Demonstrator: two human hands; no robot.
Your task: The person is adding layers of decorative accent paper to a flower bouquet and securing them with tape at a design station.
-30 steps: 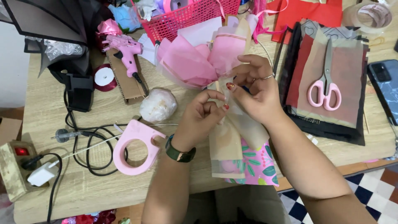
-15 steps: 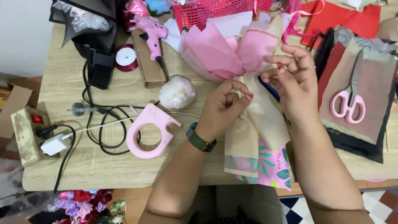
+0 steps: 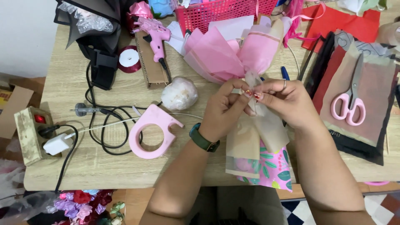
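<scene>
The hands have stayed in the same spot as a moment before, pinched at the neck of the paper bouquet (image 3: 246,62), but the view has slid a little, so the table (image 3: 83,166) sits lower and more to the right in the picture than it did. The fingertips now look closer together than before, so it seems the tying or pinching at the neck is getting tighter. The left hand (image 3: 227,106) comes up from below with a dark green watch (image 3: 203,139) on the wrist, and its thumb and first finger are pressed together on a thin pale strip at the neck. The right hand (image 3: 287,102) comes in from the right side, wears a ring, and its fingers are pinched on the same spot, tip to tip with the left. The bouquet lies across the middle of the table, pink top pointing away, brown wrap and a leafy pink sheet hanging over the near edge. A pink tape holder (image 3: 152,131) lies to the left, a pink glue gun (image 3: 156,35) farther back, and pink scissors (image 3: 349,102) to the right
</scene>
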